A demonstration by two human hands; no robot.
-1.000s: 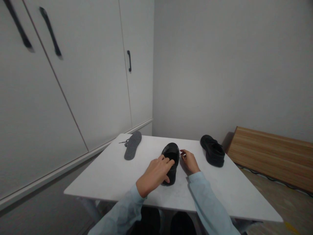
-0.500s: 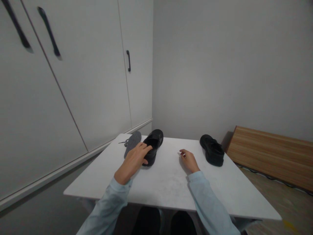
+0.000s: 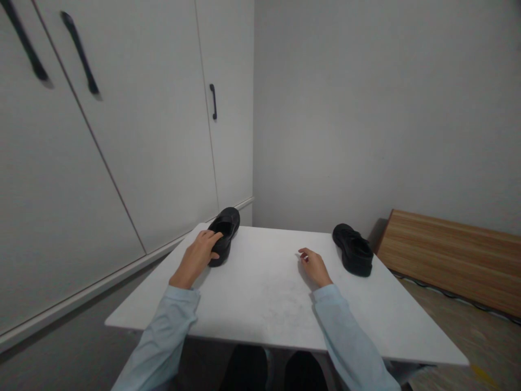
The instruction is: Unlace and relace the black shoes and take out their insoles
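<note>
Left hand (image 3: 198,253) pinches a shoe (image 3: 232,228) by the heel (image 3: 221,254) at the far-left corner of the table (image 3: 256,282), seemingly placing it, which calls for level release; right hand (image 3: 313,266) lies loosely curled, empty.

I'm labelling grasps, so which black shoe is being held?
The shoe on the left: the left hand grips its heel end. The shoe on the right has no hand touching it.

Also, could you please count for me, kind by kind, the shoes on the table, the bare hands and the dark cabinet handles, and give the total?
Shoes: 2, the gripped shoe and the far-right shoe
Hands: 2, left hand and right hand
Cabinet handles: 3, leftmost handle, middle handle and rightmost handle
Total: 7
</note>
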